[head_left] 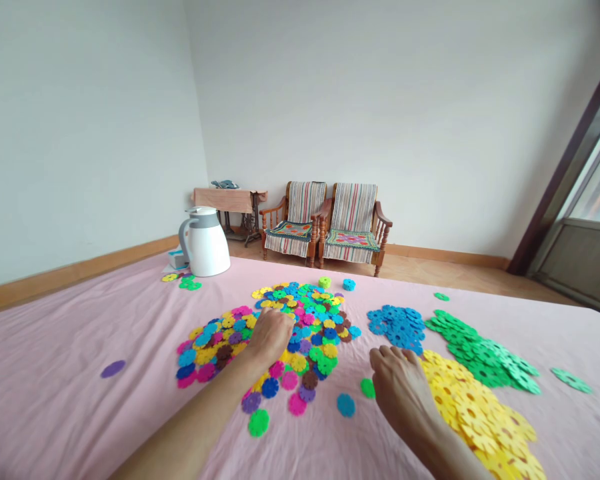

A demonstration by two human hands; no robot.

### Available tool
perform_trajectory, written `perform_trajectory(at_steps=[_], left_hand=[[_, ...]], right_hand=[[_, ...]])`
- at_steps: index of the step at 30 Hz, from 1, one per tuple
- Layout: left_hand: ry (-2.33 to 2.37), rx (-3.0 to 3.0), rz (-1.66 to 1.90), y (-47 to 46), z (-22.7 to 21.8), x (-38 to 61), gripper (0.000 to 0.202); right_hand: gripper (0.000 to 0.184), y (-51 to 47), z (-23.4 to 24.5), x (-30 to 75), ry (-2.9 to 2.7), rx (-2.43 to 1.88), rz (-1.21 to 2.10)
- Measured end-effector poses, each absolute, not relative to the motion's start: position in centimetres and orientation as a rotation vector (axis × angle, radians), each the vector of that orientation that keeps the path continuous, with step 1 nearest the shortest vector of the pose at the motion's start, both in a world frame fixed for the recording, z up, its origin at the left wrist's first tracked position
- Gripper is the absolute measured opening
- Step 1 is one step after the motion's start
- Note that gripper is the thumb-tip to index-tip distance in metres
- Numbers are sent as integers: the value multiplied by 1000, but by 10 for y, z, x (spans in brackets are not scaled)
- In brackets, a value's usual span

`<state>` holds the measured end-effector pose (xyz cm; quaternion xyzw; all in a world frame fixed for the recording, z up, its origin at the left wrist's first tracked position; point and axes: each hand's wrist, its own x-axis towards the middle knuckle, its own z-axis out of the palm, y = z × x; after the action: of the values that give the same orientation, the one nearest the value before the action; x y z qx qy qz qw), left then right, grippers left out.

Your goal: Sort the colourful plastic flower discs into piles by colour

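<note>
My left hand [273, 335] is over the middle of a mixed heap of flower-shaped plastic discs [300, 362] in many colours. Its fingers curl down and away from me, so whatever they grip is hidden. To the right, my right hand [399, 375] is closed too, knuckles up, its fingertips out of sight. It is between a blue disc pile [397, 325] and a yellow disc pile [473, 403]. A green disc [367, 388] lies just left of it, partly covered. Farther right spreads a green disc pile [485, 353].
A pink cloth [80, 413] covers the table. A white jug [209, 245] stands at the back left. Single discs lie about, including a purple one [113, 369] and a blue one [346, 405]. Small stacks [349, 285] are at the back. Two wooden chairs [353, 237] stand beyond.
</note>
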<state>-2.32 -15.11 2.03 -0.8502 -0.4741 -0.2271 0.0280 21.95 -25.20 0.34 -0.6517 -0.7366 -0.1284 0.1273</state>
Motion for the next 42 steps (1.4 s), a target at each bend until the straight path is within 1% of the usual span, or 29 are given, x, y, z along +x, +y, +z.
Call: perform_trajectory(at_steps=[6,10,13,16,21,26,29,33,35,39,42], left_hand=[[-1445,-2619,-735,-160,23,-18,27],[-1432,-2624,-671,-163,21,-18,11],[-1433,-2622,-607,-162,20,-19,10],[-1441,-2624,-576,-159,20,-21,14],[-1441,-2643,-551,-159,22,-24,15],[-1446,-2635,-552,-162,23,-23,9],[-1482,-2590,-590,-162,26,-21,17],[-1500,-2514,-700,-161,34,-20,26],[-1508,-2535,-873,-162,36,-18,26],[-1581,-2879,-1331,-168,31,-5,23],[-1641,-3216,-1455,-177,24,7,25]], right_hand=[[25,-252,6,214,-2121,-1834,-307],[26,-253,6,212,-2121,-1795,-262],[28,-253,8,209,-2120,-1800,-201],[28,-254,9,207,-2128,-1799,-149],[28,-253,5,207,-2139,-1769,-119],[28,-253,4,205,-2142,-1751,-110],[29,-254,4,204,-2149,-1742,-104],[30,-253,4,204,-2128,-1711,-85],[29,-253,2,204,-2091,-1673,-64],[23,-253,-4,200,-1965,-1502,20],[21,-254,-5,192,-1856,-1354,225]])
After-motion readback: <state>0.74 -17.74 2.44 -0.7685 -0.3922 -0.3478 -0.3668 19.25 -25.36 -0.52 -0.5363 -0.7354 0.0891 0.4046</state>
